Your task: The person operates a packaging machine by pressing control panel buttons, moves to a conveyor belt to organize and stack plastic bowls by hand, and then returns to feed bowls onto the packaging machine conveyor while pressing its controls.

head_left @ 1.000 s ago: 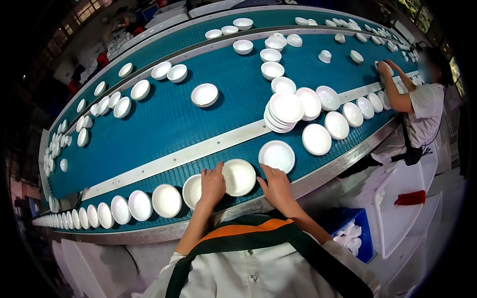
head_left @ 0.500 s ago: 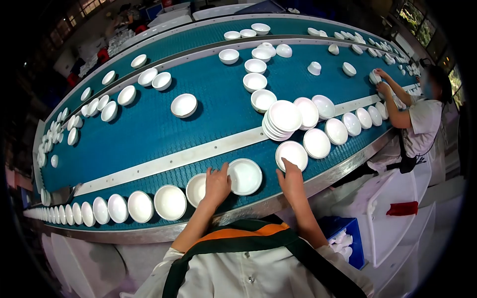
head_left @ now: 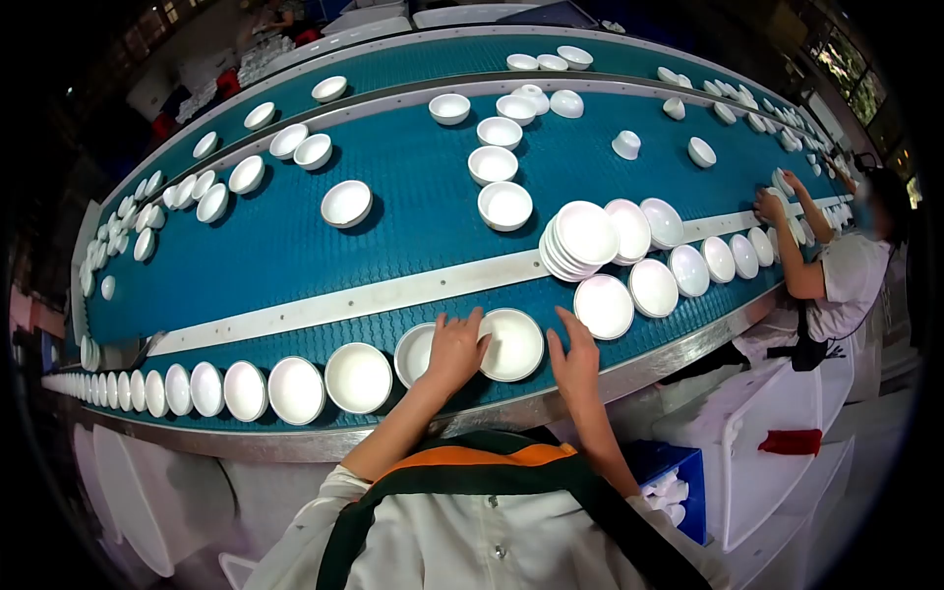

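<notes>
A row of white bowls runs along the near green belt (head_left: 324,339). My left hand (head_left: 456,352) is over the gap between two of them, fingers apart, its fingertips at the left rim of a white bowl (head_left: 513,344). It partly covers another bowl (head_left: 413,354) on its left. My right hand (head_left: 576,356) is open, just right of the first bowl, holding nothing. Beyond it lies a further bowl (head_left: 604,306). A stack of white bowls (head_left: 587,234) leans at the metal divider, with more bowls (head_left: 627,231) beside it.
A metal divider strip (head_left: 393,296) separates the near belt from the wide belt (head_left: 265,265), which carries scattered bowls (head_left: 347,204). A co-worker (head_left: 851,265) handles bowls at the right. A blue crate (head_left: 678,492) with white pieces and a red cloth (head_left: 790,442) are at lower right.
My right hand has come off the bowl at its right and moved back left. My left hand has shifted right. The near-belt bowls beside my hands appear further right.
</notes>
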A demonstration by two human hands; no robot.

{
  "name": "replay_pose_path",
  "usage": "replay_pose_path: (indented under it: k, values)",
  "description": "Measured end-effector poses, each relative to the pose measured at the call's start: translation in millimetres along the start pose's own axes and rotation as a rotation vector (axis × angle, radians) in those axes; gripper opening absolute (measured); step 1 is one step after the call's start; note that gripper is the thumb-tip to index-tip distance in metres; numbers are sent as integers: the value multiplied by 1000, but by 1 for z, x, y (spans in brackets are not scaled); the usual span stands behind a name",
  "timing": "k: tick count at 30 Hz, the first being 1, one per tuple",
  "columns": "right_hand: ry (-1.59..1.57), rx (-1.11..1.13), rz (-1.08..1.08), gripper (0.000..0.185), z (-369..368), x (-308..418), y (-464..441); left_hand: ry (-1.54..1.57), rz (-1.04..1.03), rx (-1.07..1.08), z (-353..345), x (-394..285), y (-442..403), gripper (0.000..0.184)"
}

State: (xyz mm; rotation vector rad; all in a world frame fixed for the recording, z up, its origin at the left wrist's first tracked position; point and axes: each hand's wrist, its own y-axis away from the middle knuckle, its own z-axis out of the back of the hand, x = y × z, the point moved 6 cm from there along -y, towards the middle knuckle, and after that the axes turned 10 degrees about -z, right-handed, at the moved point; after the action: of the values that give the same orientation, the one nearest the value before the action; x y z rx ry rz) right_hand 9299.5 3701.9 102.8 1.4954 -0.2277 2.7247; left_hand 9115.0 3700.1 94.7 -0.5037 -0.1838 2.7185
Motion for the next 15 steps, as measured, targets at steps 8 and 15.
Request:
replay_pose_path:
  k: [8, 15]
  values:
    - [271, 121, 34, 35, 8, -33, -9, -74, 92, 133, -18, 3, -7, 44]
    - [-92, 285, 3, 34, 9, -48, -16, 32, 40, -131, -38, -47, -50, 40]
